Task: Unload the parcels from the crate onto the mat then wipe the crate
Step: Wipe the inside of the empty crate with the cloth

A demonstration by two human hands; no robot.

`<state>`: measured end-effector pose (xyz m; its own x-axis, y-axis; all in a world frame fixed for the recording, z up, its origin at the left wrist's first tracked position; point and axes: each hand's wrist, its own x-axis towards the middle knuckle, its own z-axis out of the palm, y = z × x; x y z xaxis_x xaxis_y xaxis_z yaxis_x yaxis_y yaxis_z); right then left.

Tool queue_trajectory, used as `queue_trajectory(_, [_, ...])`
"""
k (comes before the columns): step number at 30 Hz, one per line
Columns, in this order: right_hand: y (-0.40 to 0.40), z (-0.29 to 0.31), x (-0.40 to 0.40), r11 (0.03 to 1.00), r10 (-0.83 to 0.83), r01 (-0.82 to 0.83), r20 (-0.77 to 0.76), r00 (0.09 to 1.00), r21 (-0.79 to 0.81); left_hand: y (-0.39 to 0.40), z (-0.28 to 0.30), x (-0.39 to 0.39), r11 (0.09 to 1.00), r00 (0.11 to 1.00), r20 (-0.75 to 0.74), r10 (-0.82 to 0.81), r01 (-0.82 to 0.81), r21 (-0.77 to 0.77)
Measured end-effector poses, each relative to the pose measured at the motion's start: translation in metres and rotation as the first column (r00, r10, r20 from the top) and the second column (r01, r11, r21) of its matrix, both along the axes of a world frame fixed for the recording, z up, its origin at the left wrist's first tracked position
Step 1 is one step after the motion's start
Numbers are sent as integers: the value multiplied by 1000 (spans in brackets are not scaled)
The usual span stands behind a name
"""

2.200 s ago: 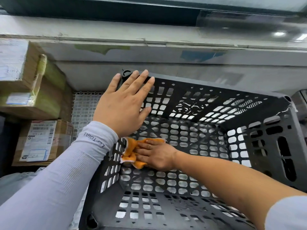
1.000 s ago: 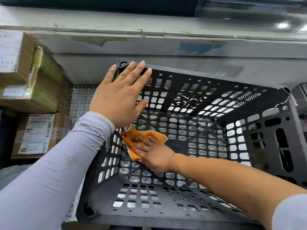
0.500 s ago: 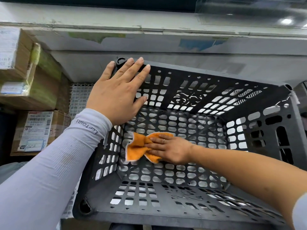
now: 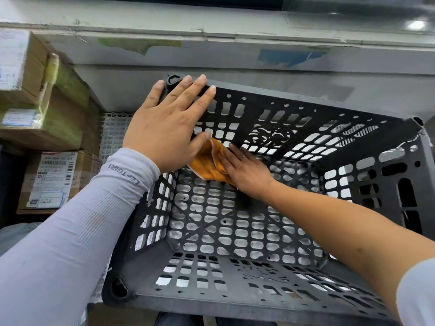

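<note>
1. Crate [image 4: 353, 142] is sitting right in front of the person, its open top facing the camera, and nothing but the cloth is lying inside it, so the unloading is looking finished and the wiping is under way.
2. Left hand [image 4: 168, 128] is lying flat over the far-left corner of the rim, fingers straight and spread, steadying the crate without gripping it.
3. Right hand [image 4: 247, 170] is reaching down inside, straight fingers pressing an orange cloth [image 4: 207, 163] against the wall near that same corner, just under the left hand's thumb.
4. Unwiped wall is running away to the right of the cloth along the crate's long side, and the floor is lying below it; the right hand is the nearer one for both.
5. Boxes [image 4: 47, 109] are standing stacked to the left, apart from the crate, with a white mat [image 4: 113, 135] showing between them.
</note>
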<state>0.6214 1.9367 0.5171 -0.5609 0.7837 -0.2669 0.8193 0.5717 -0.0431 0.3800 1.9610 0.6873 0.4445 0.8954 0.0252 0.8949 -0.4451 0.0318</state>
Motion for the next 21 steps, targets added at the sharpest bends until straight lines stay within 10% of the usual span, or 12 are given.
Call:
queue_trajectory(6, [-18, -12, -28, 961, -102, 68, -114, 988, -269, 0, -1, 0, 1000, 1000, 1, -3, 3, 1])
queue_trajectory(21, [-90, -19, -43, 909, 292, -359, -289, 912, -213, 1, -1, -1, 1000, 1000, 18, -1, 1, -1])
